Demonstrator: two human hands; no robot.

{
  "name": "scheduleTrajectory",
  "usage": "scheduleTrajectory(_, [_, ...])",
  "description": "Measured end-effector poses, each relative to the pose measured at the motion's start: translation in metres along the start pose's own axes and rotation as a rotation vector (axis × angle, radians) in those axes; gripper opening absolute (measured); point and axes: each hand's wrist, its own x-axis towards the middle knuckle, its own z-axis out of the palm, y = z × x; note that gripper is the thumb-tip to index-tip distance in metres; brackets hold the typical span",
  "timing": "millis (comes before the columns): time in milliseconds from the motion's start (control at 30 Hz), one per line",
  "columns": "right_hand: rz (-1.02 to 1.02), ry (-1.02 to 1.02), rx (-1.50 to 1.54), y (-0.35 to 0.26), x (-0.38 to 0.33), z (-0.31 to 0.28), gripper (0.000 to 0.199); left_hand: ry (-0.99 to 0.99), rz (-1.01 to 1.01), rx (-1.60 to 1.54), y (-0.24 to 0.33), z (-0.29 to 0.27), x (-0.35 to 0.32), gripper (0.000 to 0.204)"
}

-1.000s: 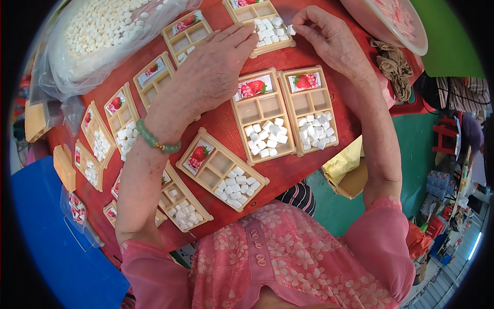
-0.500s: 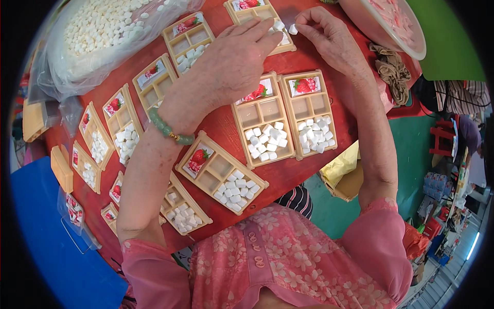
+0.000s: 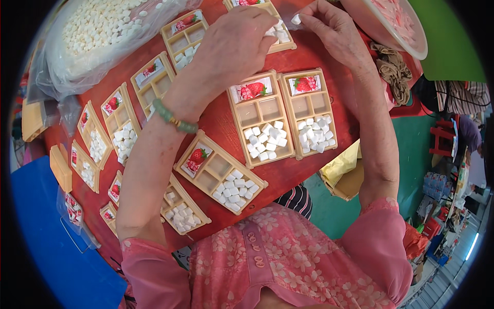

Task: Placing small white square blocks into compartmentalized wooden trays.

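Pinching a small white cube (image 3: pixel 296 19) between thumb and fingertip of the right hand (image 3: pixel 337 33), just past twelve o'clock, likely using only the tips because of its size. Arching the left hand (image 3: pixel 239 41) with bent fingers over a beige tray (image 3: pixel 286 46) at twelve o'clock, perhaps steadying it; hiding the fingertips, leaving any hold there impossible to tell. Keeping matching side-by-side trays (image 3: pixel 270 109) near centre, toward one o'clock, probably for easy reach. Compared with half a second ago, curling the left fingers more and holding the pinched cube slightly nearer twelve o'clock.
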Motion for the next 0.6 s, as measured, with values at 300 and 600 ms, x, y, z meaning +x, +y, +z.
scheduleTrajectory(300, [0.098, -0.062, -0.052, -0.008, -0.007, 0.004, 0.004, 0.234, 0.163, -0.059, -0.012, 0.023, 0.039, 0.007])
scheduleTrajectory(600, [-0.002, -0.123, -0.183, -0.009, -0.008, 0.004, 0.009, 0.308, 0.089, -0.259, -0.013, 0.019, 0.037, 0.007])
